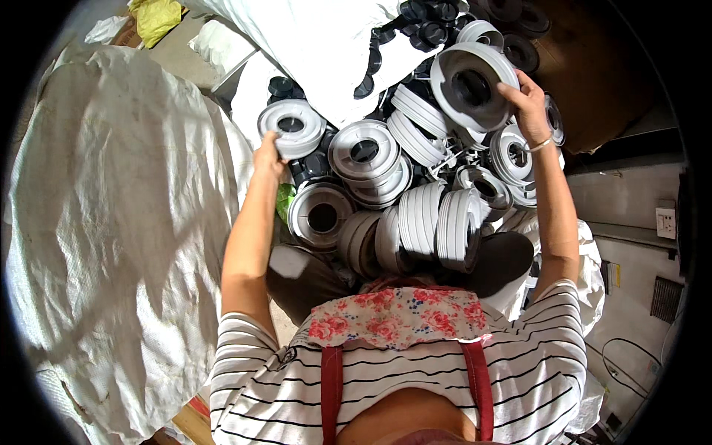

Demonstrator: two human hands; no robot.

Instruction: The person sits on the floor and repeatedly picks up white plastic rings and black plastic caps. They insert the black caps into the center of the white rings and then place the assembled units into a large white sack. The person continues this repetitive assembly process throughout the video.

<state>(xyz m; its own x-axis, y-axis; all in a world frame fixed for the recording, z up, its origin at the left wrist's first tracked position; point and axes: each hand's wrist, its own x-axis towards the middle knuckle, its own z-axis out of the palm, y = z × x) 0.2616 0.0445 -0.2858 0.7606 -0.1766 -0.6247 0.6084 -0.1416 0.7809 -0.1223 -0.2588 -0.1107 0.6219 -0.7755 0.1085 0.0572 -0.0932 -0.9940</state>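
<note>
Out to the left, my left hand (270,155) grips the near edge of a grey plastic ring (304,142) with a round centre hole. Farther off on the right, my right hand (529,108) pinches the right rim of a larger, deeper grey ring (447,81), tilted so its hollow side shows. Between my hands sits a short stack of grey rings (348,159). Ribbed grey rings (421,219) stand on edge in a row close to my lap, with a flat one (304,222) at their left. Small black round caps (317,165) fill gaps beneath.
A large white woven sack (126,222) covers the left side; another white sack (311,44) spreads at the back, with black caps along its edge. Cardboard (608,81) lies far right, near a wall socket (666,220). A yellow bag (156,21) sits far left.
</note>
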